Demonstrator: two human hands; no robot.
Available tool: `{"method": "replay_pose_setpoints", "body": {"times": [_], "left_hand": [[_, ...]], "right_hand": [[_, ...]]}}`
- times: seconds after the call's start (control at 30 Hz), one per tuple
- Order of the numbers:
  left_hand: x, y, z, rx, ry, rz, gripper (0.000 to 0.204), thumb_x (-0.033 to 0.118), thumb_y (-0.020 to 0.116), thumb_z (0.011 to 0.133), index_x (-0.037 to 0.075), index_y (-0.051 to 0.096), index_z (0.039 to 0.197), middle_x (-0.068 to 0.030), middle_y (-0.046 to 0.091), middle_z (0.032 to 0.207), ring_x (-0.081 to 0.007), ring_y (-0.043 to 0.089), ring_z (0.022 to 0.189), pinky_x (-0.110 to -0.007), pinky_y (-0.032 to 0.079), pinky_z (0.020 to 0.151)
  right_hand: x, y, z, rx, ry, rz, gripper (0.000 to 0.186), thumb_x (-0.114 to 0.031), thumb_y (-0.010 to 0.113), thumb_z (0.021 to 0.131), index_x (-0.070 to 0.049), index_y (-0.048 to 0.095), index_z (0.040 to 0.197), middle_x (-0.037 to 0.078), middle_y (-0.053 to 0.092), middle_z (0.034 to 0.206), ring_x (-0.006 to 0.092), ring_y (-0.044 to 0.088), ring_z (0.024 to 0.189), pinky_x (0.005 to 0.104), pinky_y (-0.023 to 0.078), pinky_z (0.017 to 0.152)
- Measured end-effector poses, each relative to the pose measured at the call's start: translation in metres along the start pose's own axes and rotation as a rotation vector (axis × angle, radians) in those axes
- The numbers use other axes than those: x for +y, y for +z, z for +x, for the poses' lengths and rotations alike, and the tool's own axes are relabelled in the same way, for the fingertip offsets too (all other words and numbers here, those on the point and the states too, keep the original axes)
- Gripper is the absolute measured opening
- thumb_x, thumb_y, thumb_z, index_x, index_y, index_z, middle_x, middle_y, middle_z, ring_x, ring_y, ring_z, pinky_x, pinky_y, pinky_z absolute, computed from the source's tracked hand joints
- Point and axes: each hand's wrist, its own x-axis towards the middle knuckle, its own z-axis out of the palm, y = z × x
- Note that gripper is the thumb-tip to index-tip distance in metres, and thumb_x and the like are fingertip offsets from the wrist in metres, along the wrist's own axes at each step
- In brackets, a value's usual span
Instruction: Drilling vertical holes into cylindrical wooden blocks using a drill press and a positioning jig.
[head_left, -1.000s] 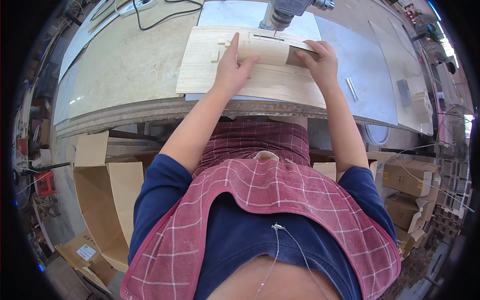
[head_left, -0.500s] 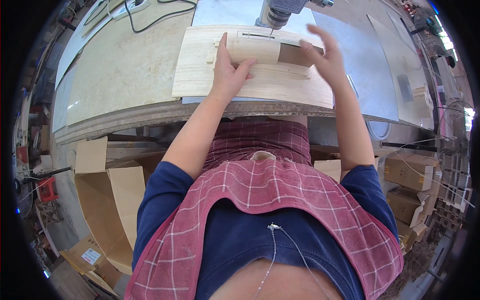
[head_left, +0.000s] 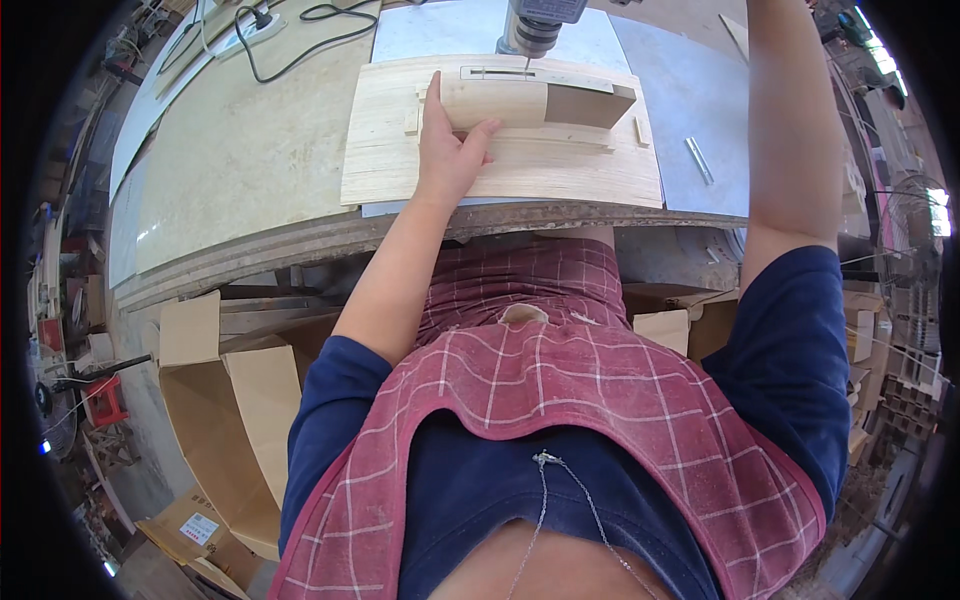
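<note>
My left hand (head_left: 447,150) grips the left end of a long wooden piece (head_left: 505,100), pale on the left, brown on the right, with a slotted strip (head_left: 497,75) along its far edge. The piece lies on a pale wooden board (head_left: 380,175) with small blocks fixed beside it, one (head_left: 642,131) at the right. The grey drill head (head_left: 535,25) hangs over the slotted strip, its thin bit near the slot. My right forearm (head_left: 795,120) reaches up past the top edge, so that hand is out of view.
A power strip (head_left: 250,35) with black cable lies back left on the worktop (head_left: 230,170). A metal rod (head_left: 698,160) rests on the pale sheet at right. Open cardboard boxes (head_left: 220,430) stand under the bench edge; more clutter lines both sides.
My right hand has let go of the piece and risen out of the top of the frame. My left hand and the piece have shifted slightly left.
</note>
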Motion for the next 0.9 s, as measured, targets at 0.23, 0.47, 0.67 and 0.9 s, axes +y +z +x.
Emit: {"method": "replay_pose_setpoints", "body": {"times": [0.23, 0.47, 0.67, 0.9], "left_hand": [[-0.002, 0.000, 0.001, -0.004, -0.007, 0.004, 0.084, 0.003, 0.065, 0.076, 0.003, 0.011, 0.140, -0.0186, 0.047, 0.117, -0.0178, 0.059, 0.080, -0.024, 0.052, 0.051], [0.000, 0.002, 0.002, 0.002, -0.006, 0.014, 0.084, 0.003, 0.065, 0.076, 0.002, 0.011, 0.140, -0.0185, 0.047, 0.117, -0.0178, 0.059, 0.081, -0.024, 0.053, 0.052], [0.000, 0.002, 0.001, -0.003, -0.018, -0.005, 0.085, 0.003, 0.065, 0.076, 0.003, 0.011, 0.141, -0.0184, 0.048, 0.117, -0.0179, 0.059, 0.082, -0.024, 0.053, 0.052], [0.001, 0.001, 0.000, -0.007, -0.022, -0.001, 0.084, 0.002, 0.065, 0.077, 0.004, 0.010, 0.141, -0.0183, 0.048, 0.116, -0.0170, 0.058, 0.080, -0.024, 0.053, 0.052]], "right_hand": [[-0.009, -0.002, -0.016, -0.055, -0.134, -0.431, 0.038, -0.028, 0.043, 0.083, 0.003, 0.063, 0.073, 0.019, 0.061, 0.065, 0.0290, 0.059, 0.061, 0.0382, 0.046, 0.059], [-0.054, -0.012, -0.081, 0.041, -0.118, -0.359, 0.034, -0.024, 0.047, 0.083, 0.004, 0.059, 0.068, 0.022, 0.058, 0.064, 0.0337, 0.058, 0.061, 0.0401, 0.043, 0.058], [-0.069, 0.008, -0.134, 0.077, -0.105, -0.305, 0.026, -0.017, 0.048, 0.082, 0.003, 0.056, 0.068, 0.025, 0.053, 0.063, 0.0386, 0.056, 0.061, 0.0425, 0.042, 0.056], [-0.024, 0.061, -0.178, 0.281, -0.035, -0.173, 0.022, -0.020, 0.052, 0.088, -0.008, 0.065, 0.101, 0.015, 0.064, 0.079, 0.0254, 0.062, 0.072, 0.0312, 0.047, 0.065]]}}
